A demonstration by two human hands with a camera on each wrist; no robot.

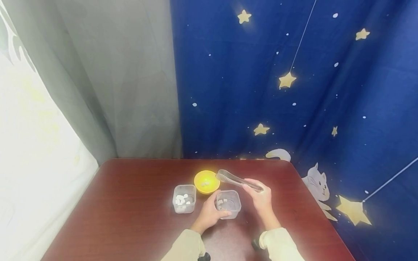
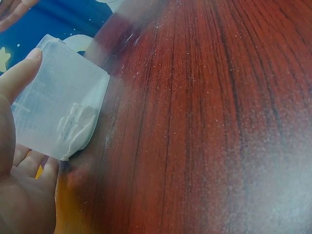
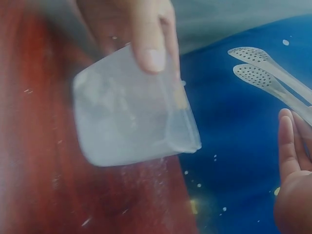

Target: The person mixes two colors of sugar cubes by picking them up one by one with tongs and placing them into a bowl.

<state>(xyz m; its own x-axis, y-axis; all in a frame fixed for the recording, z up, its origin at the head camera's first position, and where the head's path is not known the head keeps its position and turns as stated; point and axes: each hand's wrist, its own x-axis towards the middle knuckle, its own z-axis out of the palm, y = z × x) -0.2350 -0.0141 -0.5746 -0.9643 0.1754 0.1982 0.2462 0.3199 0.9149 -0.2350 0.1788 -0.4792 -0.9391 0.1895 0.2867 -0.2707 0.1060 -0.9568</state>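
My left hand [image 1: 209,213] grips a clear plastic container [image 1: 232,206] by its left side, thumb on the near wall and fingers round the far side. Several small pale pieces [image 1: 222,201] lie in that container. In the left wrist view a whitish clump [image 2: 82,127] shows through its wall, low in one corner. My right hand [image 1: 261,195] holds metal tongs [image 1: 233,178] with perforated tips. Their tips [image 3: 252,74] are slightly apart with nothing between them, close to the right rim of a yellow bowl [image 1: 200,178]. A few pale pieces [image 1: 205,184] lie in the bowl.
A second clear container [image 1: 176,207] with several white pieces [image 1: 180,199] stands left of my left hand. All of this is on a dark red wooden table [image 1: 140,214]. Behind the table hang a grey curtain [image 1: 143,90] and a blue one with stars [image 1: 225,90].
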